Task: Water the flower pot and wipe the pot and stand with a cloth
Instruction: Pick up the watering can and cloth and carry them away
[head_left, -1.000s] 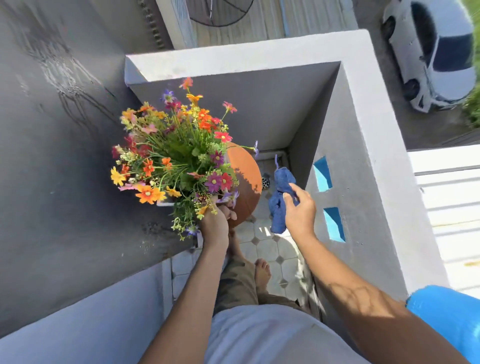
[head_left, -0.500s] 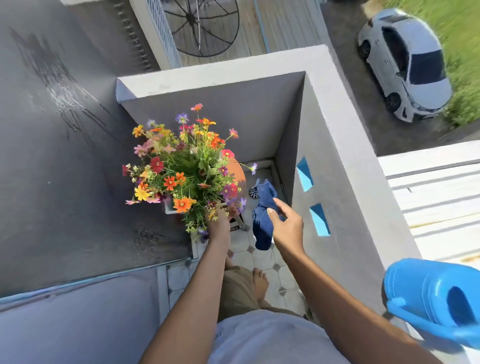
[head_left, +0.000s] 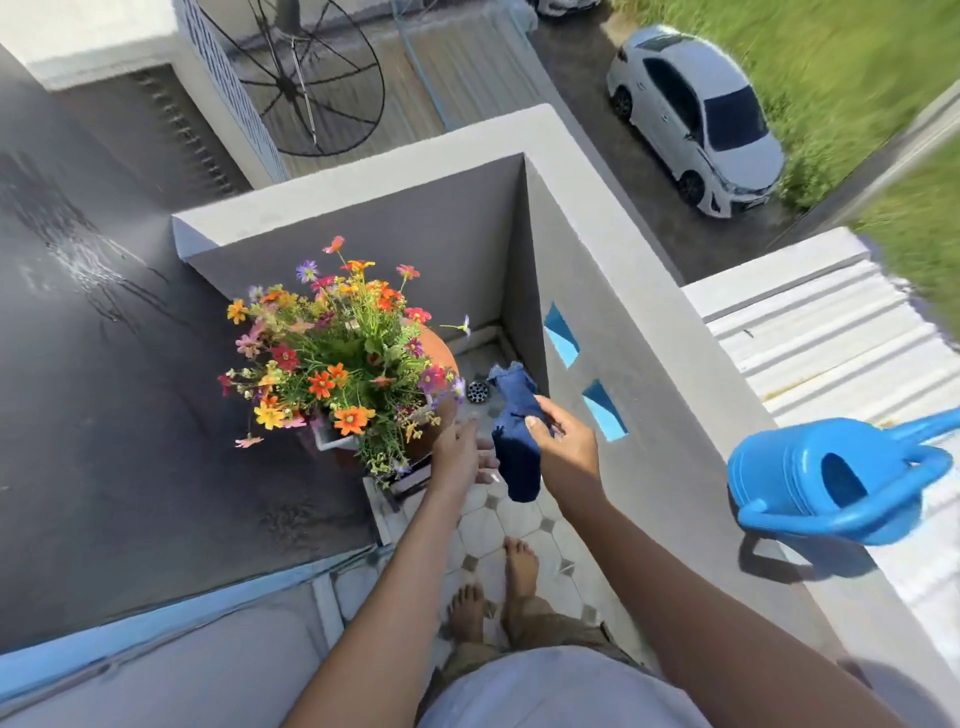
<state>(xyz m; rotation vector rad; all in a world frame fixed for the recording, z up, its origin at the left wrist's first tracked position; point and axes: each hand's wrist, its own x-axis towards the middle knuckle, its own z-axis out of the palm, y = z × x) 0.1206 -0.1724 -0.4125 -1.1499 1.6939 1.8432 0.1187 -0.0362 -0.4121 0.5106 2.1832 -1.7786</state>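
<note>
A terracotta pot (head_left: 440, 353) full of mixed orange, red and purple flowers (head_left: 337, 364) sits on a white stand (head_left: 395, 486) in the balcony corner. My left hand (head_left: 460, 457) hovers just right of the pot's near side, fingers spread, holding nothing. My right hand (head_left: 563, 441) pinches a dark blue cloth (head_left: 514, 441) that hangs down right of the pot. A blue watering can (head_left: 836, 475) rests on top of the parapet wall at the right.
The grey parapet wall (head_left: 639, 291) closes the corner behind and to the right, with two blue openings (head_left: 561, 335). A floor drain (head_left: 477, 391) lies behind the cloth. My bare feet (head_left: 498, 587) stand on pale tiles. A dark wall fills the left.
My left hand has let go of the pot and opened beside it. The pot stands lower on its stand. The view has tilted, bringing the watering can fully into sight.
</note>
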